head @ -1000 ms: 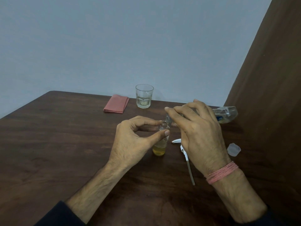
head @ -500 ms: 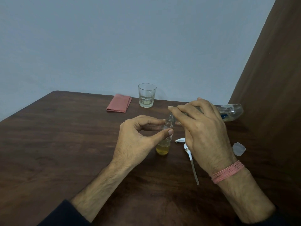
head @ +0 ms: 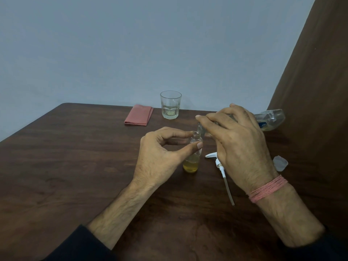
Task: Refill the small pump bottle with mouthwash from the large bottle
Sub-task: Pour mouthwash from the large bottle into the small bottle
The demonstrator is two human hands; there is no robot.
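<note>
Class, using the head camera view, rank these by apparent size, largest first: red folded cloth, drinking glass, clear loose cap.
1. Red folded cloth
2. Drinking glass, close to the cloth
3. Clear loose cap, smallest though nearest

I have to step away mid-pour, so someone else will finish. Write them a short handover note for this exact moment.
Left hand: thumb and fingers steady the small bottle near its neck, upright on the table.
Right hand: holds the large bottle tipped on its side, mouth at the small bottle's opening.
Pump and cap lie on the table to the right.
Done: both bottles open, small bottle has yellow liquid in its bottom part.
Left: finish filling, set the large bottle upright, refit the pump, recap.
</note>
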